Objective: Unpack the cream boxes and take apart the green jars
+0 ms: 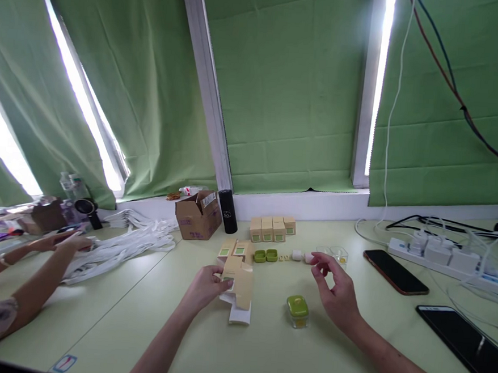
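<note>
- Presently gripping an unfolded tan carton [239, 282] with the left hand [206, 288], fingers closed on its left edge, flaps hanging open toward the bench [137, 315].
- Holding the right hand [336, 292] raised just above the bench, fingers loosely curled and part open, carrying nothing visible.
- Lying between the two hands: a small clear container with green lid [297, 310], standing upright, just right of the carton and just left of the right hand; right hand nearer to it.
- Running the carton's long axis roughly away from the wearer, open end toward the near edge.
- Standing farther back: a row of closed tan boxes [272, 229], two flat cartons [232, 249], loose green lids [265, 256], small white pieces and clear cups [338, 254].
- Resting at far right: two phones [395, 272] and a power strip [444, 258].
- Reaching in at far left: another person's hands [64, 242], well apart, beside white straps [121, 244], a brown cardboard box [198, 214] and a black bottle [227, 210].
</note>
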